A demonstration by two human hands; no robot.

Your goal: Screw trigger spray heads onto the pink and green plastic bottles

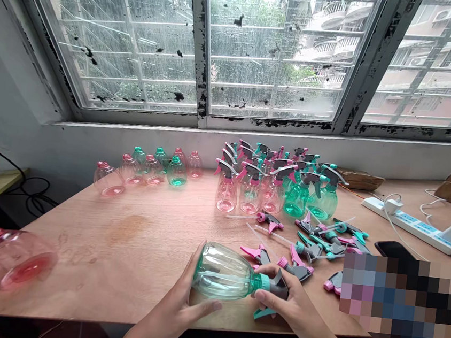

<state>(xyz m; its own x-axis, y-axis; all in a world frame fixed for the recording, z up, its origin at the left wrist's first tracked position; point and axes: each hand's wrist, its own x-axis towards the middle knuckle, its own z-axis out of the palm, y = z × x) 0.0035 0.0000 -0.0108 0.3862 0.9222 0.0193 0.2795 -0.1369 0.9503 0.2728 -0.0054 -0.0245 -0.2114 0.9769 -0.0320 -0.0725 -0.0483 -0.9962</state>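
A clear green spray bottle (225, 272) lies sideways in the air above the front of the table, its neck pointing right. My left hand (174, 306) is wrapped around its base end, thumb along the near side. At the other end, my right hand (295, 305) grips the grey and teal trigger sprayer (278, 286) where it meets the bottle's neck. Loose pink and grey sprayers (297, 268) lie just beyond my right hand. Whether the collar is fully seated on the neck I cannot tell.
Several sprayer-topped bottles (250, 199) stand grouped at the back. Uncapped pink and green bottles (177, 172) stand back left, and a pink bottle (12, 259) is front left. A power strip (413, 225) and black phone (396, 252) are on the right. Windows line the wall.
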